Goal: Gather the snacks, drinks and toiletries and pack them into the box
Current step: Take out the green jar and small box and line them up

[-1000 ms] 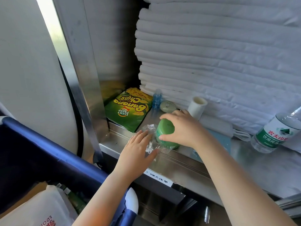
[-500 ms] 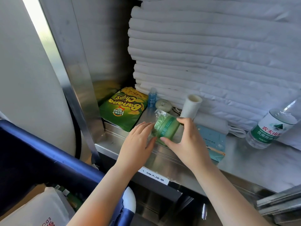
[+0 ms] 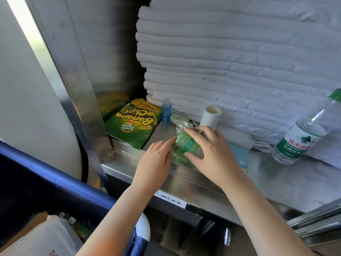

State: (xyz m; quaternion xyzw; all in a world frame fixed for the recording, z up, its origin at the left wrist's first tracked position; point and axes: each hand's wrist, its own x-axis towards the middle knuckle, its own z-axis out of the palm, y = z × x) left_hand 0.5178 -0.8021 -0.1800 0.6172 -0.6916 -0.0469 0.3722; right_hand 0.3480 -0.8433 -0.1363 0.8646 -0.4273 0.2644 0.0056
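Gripping a green tube (image 3: 187, 145) in crinkly clear wrap with the right hand (image 3: 212, 154), thumb under and fingers (image 3: 195, 131) over, at the front lip of the steel shelf (image 3: 184, 178). Resting the left hand (image 3: 154, 163) flat and unclenched against the wrap at the tube's 9 o'clock, fingertips touching it. Lying at the tube's 10 o'clock, a chips bag (image 3: 132, 124); standing at 11, a blue bottle (image 3: 165, 112); at 1, a white roll (image 3: 210, 116); leaning at 3, well apart, a water bottle (image 3: 299, 141).
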